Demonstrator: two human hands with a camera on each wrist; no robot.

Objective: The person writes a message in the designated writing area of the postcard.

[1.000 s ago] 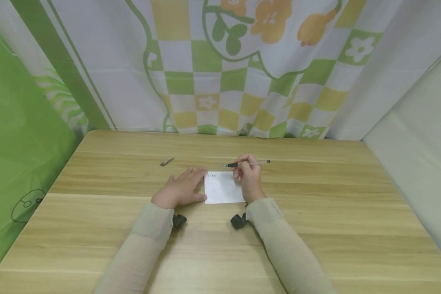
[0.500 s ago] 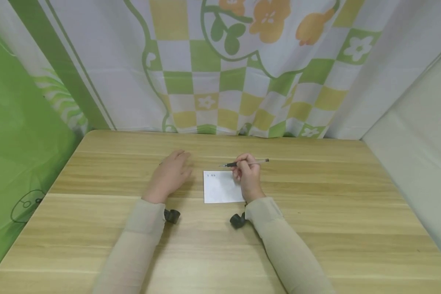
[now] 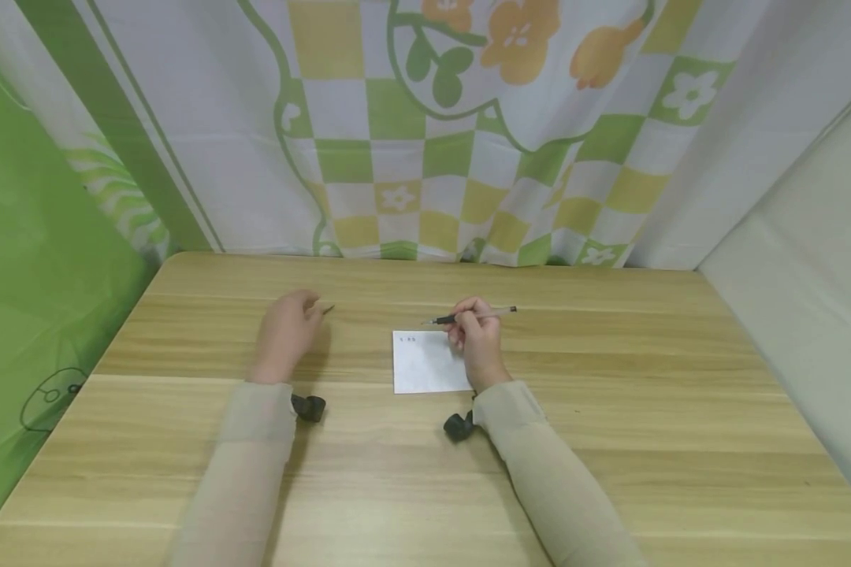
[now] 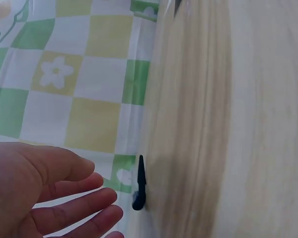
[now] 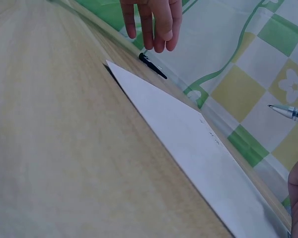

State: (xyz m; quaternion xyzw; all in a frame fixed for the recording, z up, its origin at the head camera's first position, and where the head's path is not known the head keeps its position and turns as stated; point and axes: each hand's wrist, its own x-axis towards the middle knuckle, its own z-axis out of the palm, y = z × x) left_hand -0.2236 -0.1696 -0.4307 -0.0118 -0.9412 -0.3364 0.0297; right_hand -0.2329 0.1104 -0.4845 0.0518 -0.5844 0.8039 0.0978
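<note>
My right hand (image 3: 481,342) pinches a gel pen (image 3: 445,320), its tip pointing left just above the top edge of a small white sheet of paper (image 3: 425,368). Short handwriting stands at the paper's upper left. Left of the paper, a dark pen cap (image 3: 328,309) lies on the table, partly hidden by my left hand (image 3: 284,335). In the left wrist view the cap (image 4: 140,186) is apart from the loosely bent fingers (image 4: 84,203). The right wrist view has the left hand (image 5: 156,22) hanging above the cap (image 5: 151,65), and the pen tip (image 5: 283,110) off the paper.
A wood-grain table (image 3: 631,425) bears everything. Behind its far edge hangs a checked, flowered curtain (image 3: 454,157). Green cloth (image 3: 35,260) is at the left and a pale wall (image 3: 808,260) at the right. Black wrist cameras (image 3: 458,427) sit under both wrists.
My left hand has lifted off the paper's left edge and moved left, over to the pen cap. My right hand with the pen has stayed nearly still.
</note>
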